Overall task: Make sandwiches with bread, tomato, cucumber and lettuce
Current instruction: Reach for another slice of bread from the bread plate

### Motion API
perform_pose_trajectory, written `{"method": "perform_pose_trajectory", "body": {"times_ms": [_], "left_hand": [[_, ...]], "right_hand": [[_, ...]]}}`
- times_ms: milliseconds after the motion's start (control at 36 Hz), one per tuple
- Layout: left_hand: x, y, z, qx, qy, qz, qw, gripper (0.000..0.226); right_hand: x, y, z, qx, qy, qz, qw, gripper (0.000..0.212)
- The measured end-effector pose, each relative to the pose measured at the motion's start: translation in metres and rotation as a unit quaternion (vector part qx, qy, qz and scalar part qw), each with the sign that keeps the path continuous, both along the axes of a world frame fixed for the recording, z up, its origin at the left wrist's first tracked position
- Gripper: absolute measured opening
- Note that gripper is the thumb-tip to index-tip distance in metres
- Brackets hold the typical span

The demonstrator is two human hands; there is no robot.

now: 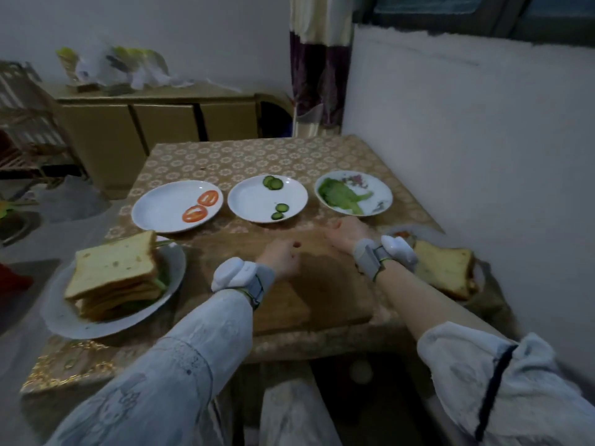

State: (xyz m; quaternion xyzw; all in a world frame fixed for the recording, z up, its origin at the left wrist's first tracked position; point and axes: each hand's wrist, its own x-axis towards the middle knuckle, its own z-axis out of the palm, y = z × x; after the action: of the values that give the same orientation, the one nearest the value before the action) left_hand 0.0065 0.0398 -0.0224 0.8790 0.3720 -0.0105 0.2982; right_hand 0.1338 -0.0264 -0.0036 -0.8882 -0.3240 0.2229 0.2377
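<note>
My left hand hung over the bare wooden cutting board, fingers loosely curled and holding nothing. My right hand lay at the board's far edge, just short of the lettuce plate; it was blurred, and I could not tell whether its fingers were slack or closed. Beyond the board three plates stood in a row, near one another but apart: two tomato slices on the left plate, cucumber slices on the middle plate, lettuce on the right. A stack of finished sandwiches sat on a plate at the bench's left edge, slightly overhanging it. Loose bread lay to my right, close to the wall. The far half of the bench beyond the plates was open cloth.
</note>
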Motion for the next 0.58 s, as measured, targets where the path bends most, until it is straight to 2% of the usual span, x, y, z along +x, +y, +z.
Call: {"method": "perform_pose_trajectory", "body": {"times_ms": [167,278,389,444,583], "left_hand": [[0.048,-0.027,-0.015,0.055,0.088,-0.099,0.99,0.05],[0.064,-0.039,-0.022,0.094,0.151,-0.129,0.976,0.049],[0.072,-0.039,-0.02,0.137,0.182,-0.118,0.967,0.036],[0.074,-0.037,-0.016,0.14,0.185,-0.119,0.965,0.034],[0.078,-0.035,-0.012,0.151,0.191,-0.129,0.961,0.035]], "right_hand": [[0.058,-0.056,-0.017,-0.023,-0.073,-0.08,0.994,0.042],[0.077,-0.085,-0.025,-0.058,-0.074,-0.08,0.992,0.023],[0.081,-0.095,-0.038,-0.07,-0.138,-0.109,0.982,0.046],[0.08,-0.093,-0.047,-0.088,-0.131,-0.12,0.98,0.057],[0.082,-0.088,-0.057,-0.122,-0.141,-0.138,0.973,0.053]]}}
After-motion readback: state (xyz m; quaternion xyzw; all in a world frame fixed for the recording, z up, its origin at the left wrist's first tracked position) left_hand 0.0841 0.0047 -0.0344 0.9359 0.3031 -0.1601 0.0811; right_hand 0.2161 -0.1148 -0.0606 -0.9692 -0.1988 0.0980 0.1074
